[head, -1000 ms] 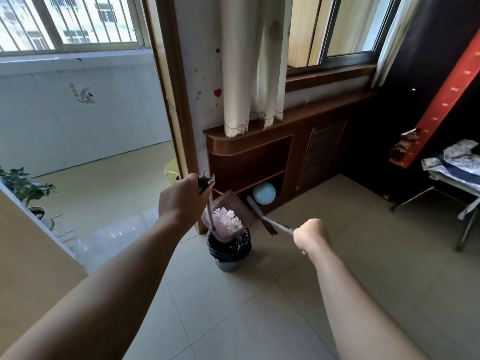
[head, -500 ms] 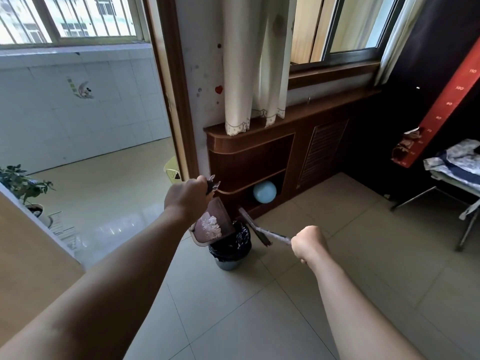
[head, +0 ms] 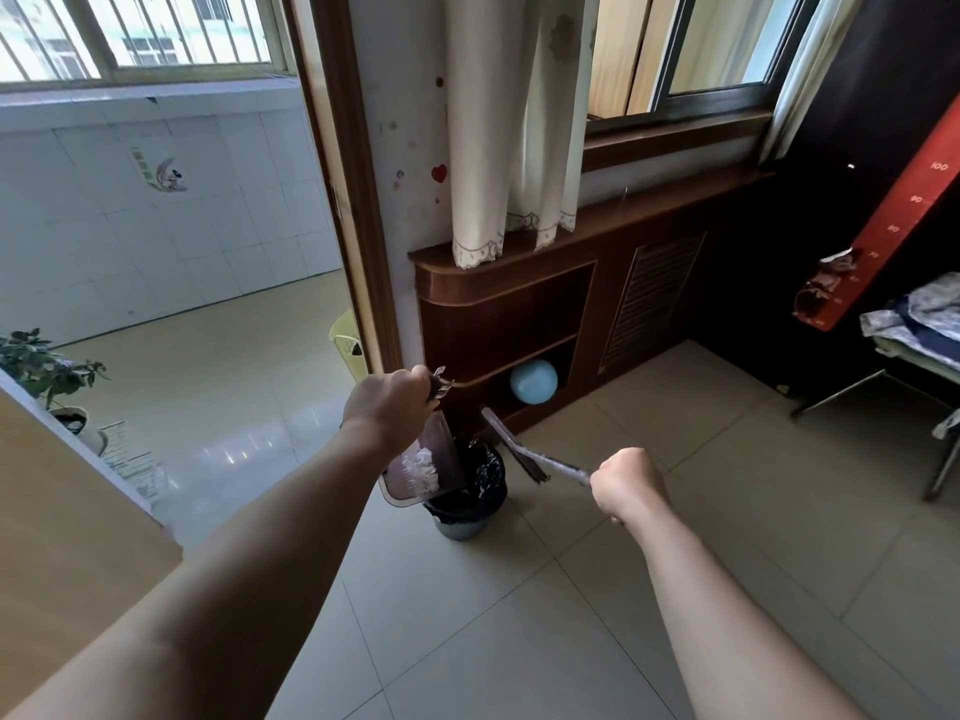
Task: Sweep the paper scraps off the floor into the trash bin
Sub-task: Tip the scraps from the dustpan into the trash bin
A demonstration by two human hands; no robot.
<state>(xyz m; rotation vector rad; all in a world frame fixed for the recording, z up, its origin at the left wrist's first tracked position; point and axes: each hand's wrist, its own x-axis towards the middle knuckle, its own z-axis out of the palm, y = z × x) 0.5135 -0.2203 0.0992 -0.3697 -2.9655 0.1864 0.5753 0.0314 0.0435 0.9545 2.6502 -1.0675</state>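
My left hand (head: 392, 407) grips the handle of a pinkish dustpan (head: 421, 472) that hangs tilted steeply over the left rim of the trash bin (head: 470, 493). White paper scraps (head: 423, 466) lie in the pan. The bin is small and grey-blue with a black bag liner, standing on the tiled floor by the wooden cabinet. My right hand (head: 626, 483) grips the handle of a small brush (head: 511, 444), its dark head raised just right of the bin.
A wooden cabinet (head: 519, 314) with a blue ball (head: 533, 381) in its lower niche stands behind the bin. The door frame (head: 358, 252) is at the left, with a yellow basket (head: 347, 340) and a potted plant (head: 41, 368) beyond. A folding cot (head: 914, 345) is at right.
The dustpan has swung from level above the bin to steeply tilted at its left rim, and the scraps have slid down the pan. The brush has stayed beside the bin.
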